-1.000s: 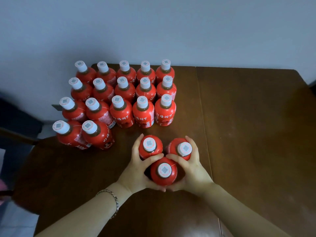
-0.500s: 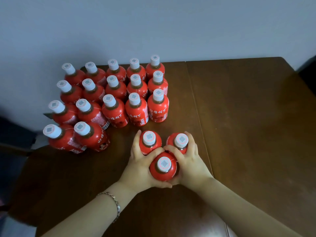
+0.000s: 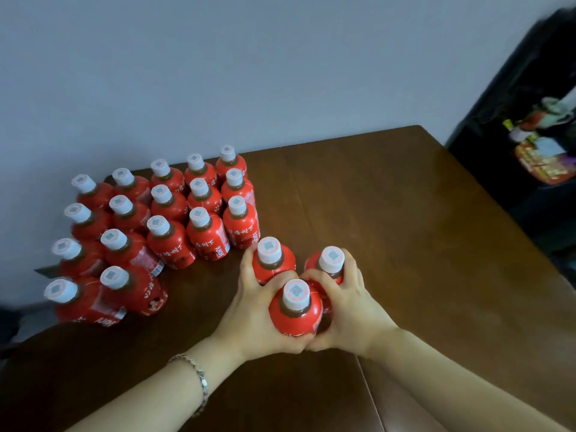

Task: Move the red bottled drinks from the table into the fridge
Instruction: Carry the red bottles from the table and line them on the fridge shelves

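**Desk:** Where do we stand on the drinks?

**Operator:** Early, by my read. I have three red bottles bunched as one three-bottle cluster [image 3: 296, 316] near the front middle of the tabletop [image 3: 405, 229]. My left hand [image 3: 249, 310] curls round the far-left bottle and presses against the near one. My right hand [image 3: 352, 307] wraps the far-right bottle and closes on the near one from the other side. Both are gripping, with the fingers bent round the load.

**Desk:** Lifted yet?

**Operator:** I can't tell. The bottoms are hidden behind my hands and the near bottle.

**Desk:** And the rest?

**Operator:** A block of standing bottles [image 3: 170, 244] sits just to the left and beyond, by the wall, caps up. I count seventeen: three rows of five, plus two at the near-left corner. Neither hand touches any of them.

**Desk:** Any in the fridge?

**Operator:** None that I can confirm. A dark unit [image 3: 530, 88] stands at the right edge, off the tabletop, with blurred coloured things inside. It may be the fridge, but I can't say. I judge this one load as in hand but not delivered, with several more trips of this size left.
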The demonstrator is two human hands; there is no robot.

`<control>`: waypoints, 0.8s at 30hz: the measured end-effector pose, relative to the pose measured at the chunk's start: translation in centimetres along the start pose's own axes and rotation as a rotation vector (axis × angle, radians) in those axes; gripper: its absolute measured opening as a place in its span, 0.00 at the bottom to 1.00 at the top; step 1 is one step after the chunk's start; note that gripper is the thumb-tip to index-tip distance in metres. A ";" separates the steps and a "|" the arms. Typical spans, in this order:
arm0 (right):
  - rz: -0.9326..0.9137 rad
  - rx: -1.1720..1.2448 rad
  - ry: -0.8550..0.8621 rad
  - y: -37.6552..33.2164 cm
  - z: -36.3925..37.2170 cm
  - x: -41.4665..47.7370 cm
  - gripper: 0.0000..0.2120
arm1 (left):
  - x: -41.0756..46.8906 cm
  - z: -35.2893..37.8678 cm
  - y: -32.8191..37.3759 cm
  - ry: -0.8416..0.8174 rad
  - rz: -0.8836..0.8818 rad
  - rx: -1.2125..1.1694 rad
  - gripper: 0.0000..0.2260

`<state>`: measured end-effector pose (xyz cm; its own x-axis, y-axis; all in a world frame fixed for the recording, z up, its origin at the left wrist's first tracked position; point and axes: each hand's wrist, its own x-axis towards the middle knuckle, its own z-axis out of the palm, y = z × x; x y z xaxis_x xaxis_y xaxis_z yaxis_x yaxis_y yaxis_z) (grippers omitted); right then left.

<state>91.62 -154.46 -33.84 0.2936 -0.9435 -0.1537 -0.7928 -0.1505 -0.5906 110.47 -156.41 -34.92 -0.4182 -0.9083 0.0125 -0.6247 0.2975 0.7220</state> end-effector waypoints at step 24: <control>0.880 -0.308 0.931 7.6 -22.3 -60.0 0.35 | -11.8 27.0 53.0 -0.470 0.738 -0.365 0.34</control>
<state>56.07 -105.58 -11.47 -0.7568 -0.5903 0.2808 -0.6534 0.6703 -0.3518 64.49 -121.97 -15.49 -0.8976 -0.2924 0.3299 0.1150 0.5672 0.8155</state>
